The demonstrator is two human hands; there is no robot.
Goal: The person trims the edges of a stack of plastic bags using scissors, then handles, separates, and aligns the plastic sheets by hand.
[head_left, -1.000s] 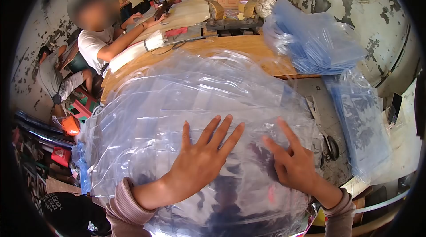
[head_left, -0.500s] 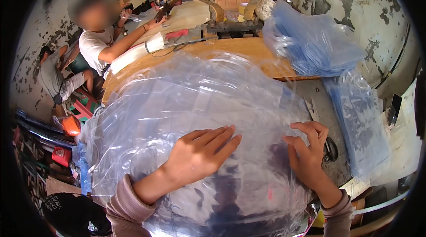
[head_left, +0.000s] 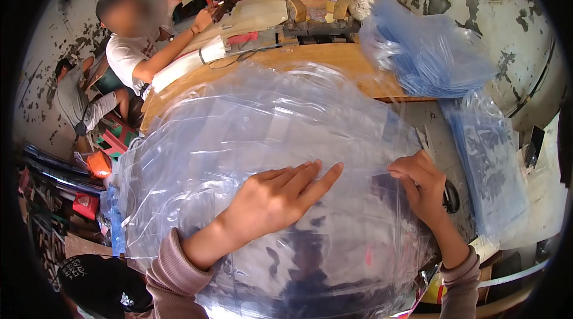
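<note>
Centre left to centre right: clear plastic (head_left: 239, 122), a wide, loosely overlapping heap, not squared up. Centre: left hand (head_left: 271, 202), fingers extended, nearly together, resting on the heap. Right of centre: right hand (head_left: 421, 185), thumb and fingertips apparently pinching a plastic edge. Upper right: blue stack (head_left: 436, 50), layered, seemingly gathered already. Right: blue bundle (head_left: 489, 167), laid flat. Proportion done: cannot be told.

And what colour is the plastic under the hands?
The plastic is clear, faintly bluish; head view.
</note>
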